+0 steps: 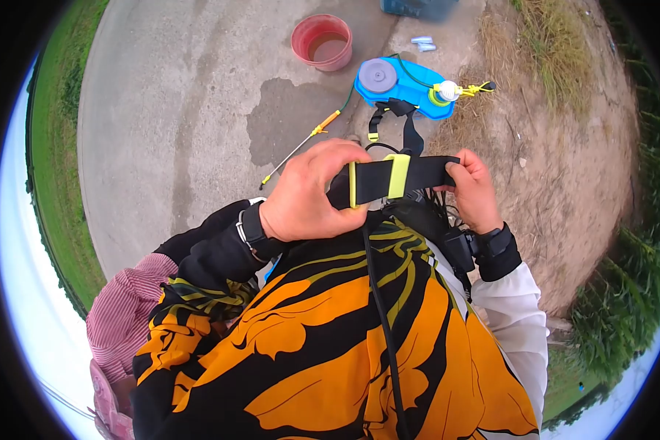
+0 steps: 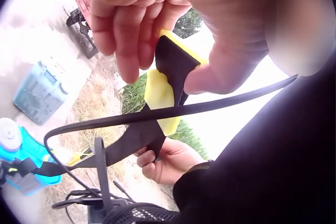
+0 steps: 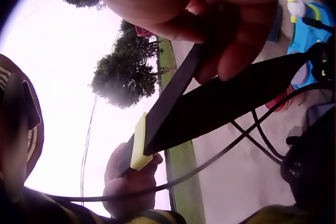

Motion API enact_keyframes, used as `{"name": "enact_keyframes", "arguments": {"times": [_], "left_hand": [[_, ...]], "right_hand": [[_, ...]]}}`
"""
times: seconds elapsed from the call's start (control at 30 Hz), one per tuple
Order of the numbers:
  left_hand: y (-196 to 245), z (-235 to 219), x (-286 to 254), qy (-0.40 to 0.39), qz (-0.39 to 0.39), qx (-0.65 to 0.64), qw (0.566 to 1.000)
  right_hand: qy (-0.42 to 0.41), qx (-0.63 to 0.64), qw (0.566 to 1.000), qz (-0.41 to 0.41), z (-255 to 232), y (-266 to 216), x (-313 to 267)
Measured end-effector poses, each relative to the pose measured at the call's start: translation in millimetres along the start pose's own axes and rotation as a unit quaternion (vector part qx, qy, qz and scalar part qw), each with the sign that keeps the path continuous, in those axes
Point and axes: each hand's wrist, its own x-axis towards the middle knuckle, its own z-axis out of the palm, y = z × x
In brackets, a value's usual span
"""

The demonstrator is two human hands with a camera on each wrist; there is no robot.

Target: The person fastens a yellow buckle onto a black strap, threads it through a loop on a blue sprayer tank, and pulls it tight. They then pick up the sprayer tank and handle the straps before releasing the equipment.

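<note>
A black webbing strap (image 1: 427,173) is stretched between my two hands in front of my body. My left hand (image 1: 308,192) holds its left end, thumb and fingers at either end of a yellow buckle (image 1: 353,185). A second yellow slider (image 1: 397,176) sits on the webbing between the hands. My right hand (image 1: 478,192) pinches the strap at the other side; the right wrist view shows the webbing folded there under the thumb and fingers (image 3: 236,56). The strap runs on to a blue backpack sprayer tank (image 1: 411,92) standing on the ground, with a grey lid and a white-and-yellow fitting.
A spray wand (image 1: 301,152) with an orange handle lies on the concrete, left of the tank. Behind it stands a red bucket (image 1: 321,44) with brownish liquid inside. Clear bottles (image 1: 423,43) lie near a teal container (image 1: 418,7). A black cable (image 1: 381,308) hangs down my front.
</note>
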Motion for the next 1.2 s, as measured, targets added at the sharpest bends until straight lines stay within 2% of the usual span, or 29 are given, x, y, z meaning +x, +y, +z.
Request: {"name": "enact_keyframes", "arguments": {"times": [0.1,0.3,0.4,0.5,0.7,0.8,0.9,1.0,1.1,1.2], "left_hand": [[-3,-5,-4,-0.021,-0.021,0.015,0.999],[-5,-9,-3,-0.037,-0.053,0.038,0.997],[-12,-2,-4,-0.025,-0.012,0.017,0.999],[-15,2,-4,-0.036,-0.024,0.002,0.999],[-20,10,-9,-0.044,-0.027,0.010,0.999],[-16,11,-9,-0.064,-0.015,0.006,0.998],[-20,16,-13,-0.077,-0.053,-0.037,0.995],[-19,21,-10,-0.084,-0.128,-0.130,0.980],[-26,22,-7,-0.099,-0.129,-0.118,0.980],[-31,23,-7,-0.118,-0.131,-0.101,0.979]], "right_hand": [[-0.013,-0.041,0.999,-0.006,-7,5,0],[0.004,-0.031,0.999,-0.012,-5,15,7],[0.022,-0.025,0.999,-0.021,-11,16,3],[0.049,-0.006,0.998,-0.027,-14,17,-2],[0.093,-0.045,0.992,-0.070,-28,27,-10],[0.093,-0.019,0.993,-0.073,-35,33,-14],[0.065,0.076,0.995,-0.028,-35,24,-17],[0.045,0.047,0.998,-0.028,-35,17,-15],[-0.010,-0.083,0.996,0.021,-31,8,-12],[-0.112,-0.278,0.953,-0.029,-30,13,-4]]}}
